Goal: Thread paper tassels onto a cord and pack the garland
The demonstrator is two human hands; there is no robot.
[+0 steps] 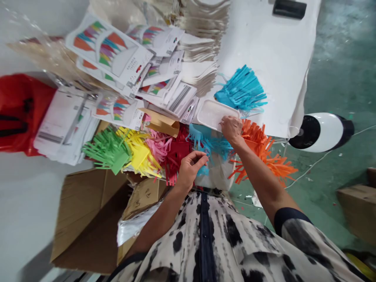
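My left hand is closed in a pinch, thumb against forefinger, on the edge of a light blue paper tassel. My right hand reaches over the near right corner of a shallow white tray. Its fingers are bent together inside the rim, and what they hold, if anything, is hidden. Between the hands lies more light blue fringe. Orange tassels spread beside my right forearm. A brighter blue tassel bundle rests behind the tray, and dark red fringe lies left of my left hand.
Green, yellow and pink tassels line the table's front edge. Printed cards are piled behind them. A red plastic bag is far left. Below stands an open cardboard box. A black-and-white stool stands right.
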